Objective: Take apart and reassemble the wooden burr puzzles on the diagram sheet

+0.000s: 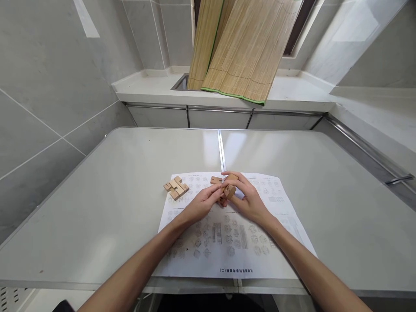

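Observation:
My right hand [249, 200] is closed around a wooden puzzle block [229, 191], its fingers curled over the top and the thumb below. From the left, my left hand [204, 203] pinches at the same cluster with thumb and fingertips. Another wooden piece [216, 180] shows just beyond my left fingertips, and reddish-brown pieces [223, 202] sit below the hands, partly hidden. Left of my hands, several notched wooden puzzle pieces [176, 188] lie flat side by side. They rest on the corner of a printed instruction sheet [235, 271] with small assembly drawings, seen upside down.
A pale grey folding table [107, 208] with a centre seam carries the sheet. Behind it, a white counter [152, 89] holds a sink [180, 82] and a draped bamboo mat [243, 56]. Grey tiled walls [48, 78] stand at the sides.

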Demonstrator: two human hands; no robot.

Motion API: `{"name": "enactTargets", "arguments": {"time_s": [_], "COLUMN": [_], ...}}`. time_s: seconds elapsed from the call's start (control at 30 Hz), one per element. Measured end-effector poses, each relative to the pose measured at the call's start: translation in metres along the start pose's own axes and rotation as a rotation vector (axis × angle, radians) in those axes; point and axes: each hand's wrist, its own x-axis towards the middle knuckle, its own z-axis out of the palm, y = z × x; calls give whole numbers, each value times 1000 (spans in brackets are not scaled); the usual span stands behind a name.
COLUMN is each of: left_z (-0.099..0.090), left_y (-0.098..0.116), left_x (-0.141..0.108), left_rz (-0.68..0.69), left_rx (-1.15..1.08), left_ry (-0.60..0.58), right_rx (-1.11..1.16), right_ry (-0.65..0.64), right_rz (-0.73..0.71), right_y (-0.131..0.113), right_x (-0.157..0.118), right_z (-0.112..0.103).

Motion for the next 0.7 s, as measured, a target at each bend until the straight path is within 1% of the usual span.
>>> {"name": "enactTargets", "arguments": {"time_s": [0.1,0.17,0.3,0.4,0.57,0.7], "left_z": [2,2,3,4,3,3], "left_y": [0,-1,-3,-3,-2,1], "left_x": [0,0,1,1,-2,-4], "left_rz": [7,17,-15,-42,-57,-47], "left_rx": [28,59,13,-35,-101,-45], "left_ry": [-8,8,40,15,-27,-22], "right_rx": [54,82,144,213,247,257], "right_ry": [-4,-14,16,37,20,37], "right_rz": [-2,13,109,150,167,170], "right_y": [1,0,-3,-2,3,2], "right_x": [1,2,4,4,4,3], "right_z": [0,-2,-7,-10,-11,-10]}}
